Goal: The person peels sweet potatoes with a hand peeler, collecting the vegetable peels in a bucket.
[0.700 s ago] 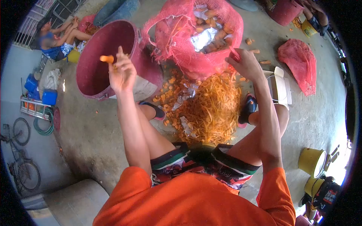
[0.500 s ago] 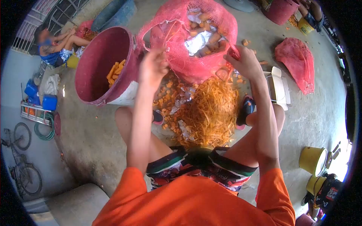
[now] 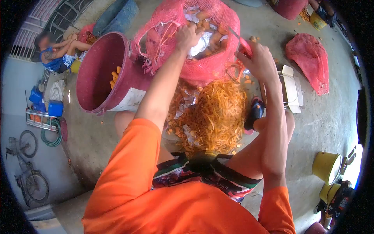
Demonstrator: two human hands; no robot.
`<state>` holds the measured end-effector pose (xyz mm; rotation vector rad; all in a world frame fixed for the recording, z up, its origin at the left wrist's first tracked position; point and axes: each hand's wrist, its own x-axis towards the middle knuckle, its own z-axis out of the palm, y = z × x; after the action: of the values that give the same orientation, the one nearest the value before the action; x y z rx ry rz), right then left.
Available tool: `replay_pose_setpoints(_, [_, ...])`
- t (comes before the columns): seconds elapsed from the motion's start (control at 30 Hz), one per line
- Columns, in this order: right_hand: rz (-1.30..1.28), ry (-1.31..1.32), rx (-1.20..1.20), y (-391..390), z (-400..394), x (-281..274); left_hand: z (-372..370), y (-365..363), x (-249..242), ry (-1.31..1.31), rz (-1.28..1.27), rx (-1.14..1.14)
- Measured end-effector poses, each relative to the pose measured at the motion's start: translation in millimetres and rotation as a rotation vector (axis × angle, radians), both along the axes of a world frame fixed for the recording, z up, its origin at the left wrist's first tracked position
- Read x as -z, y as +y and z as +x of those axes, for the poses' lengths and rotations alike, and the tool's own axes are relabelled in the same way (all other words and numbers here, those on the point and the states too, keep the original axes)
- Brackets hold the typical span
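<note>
My left hand [image 3: 189, 36] is at the mouth of a pink mesh sack [image 3: 171, 43], fingers apart and slightly bent, against the carrots [image 3: 215, 38] inside. Crumpled white paper [image 3: 200, 45] lies among those carrots. To the right of the sack, my right hand [image 3: 257, 58] is closed around the pink handle of a knife [image 3: 244, 45]; its blade points up and left toward the sack. Below the sack, a heap of orange peelings [image 3: 222, 117] covers the floor between my legs, with cut carrot ends and paper scraps at its left side.
A large maroon tub [image 3: 97, 70] with peeled carrots [image 3: 115, 77] stands at my left. On the right are a white box-like container [image 3: 290, 91], another pink sack [image 3: 309, 58] and a yellow bucket [image 3: 326, 167]. A person [image 3: 58, 52] sits at the far left.
My left hand has moved up and right, from the sack's left edge into its opening. My right hand keeps the knife, whose blade now shows. The view has shifted slightly.
</note>
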<state>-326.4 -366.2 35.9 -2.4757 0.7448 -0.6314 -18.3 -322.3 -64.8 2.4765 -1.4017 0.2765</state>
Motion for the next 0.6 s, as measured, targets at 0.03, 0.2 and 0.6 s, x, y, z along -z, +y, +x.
replay_pose_setpoints(0.03, [0.004,0.012,-0.003,2.7,1.5,-1.6,1.8,3.2,-5.9,-0.012,-0.054,0.043])
replay_pose_setpoints(0.2, [-0.066,-0.026,-0.023,13.9,7.1,4.8,-17.1,46.8,-53.3,0.55,-0.071,0.008])
replay_pose_setpoints(0.6, [-0.03,-0.182,-0.566,85.4,57.0,18.9,-110.5,222.9,-62.9,1.345,-0.927,0.327])
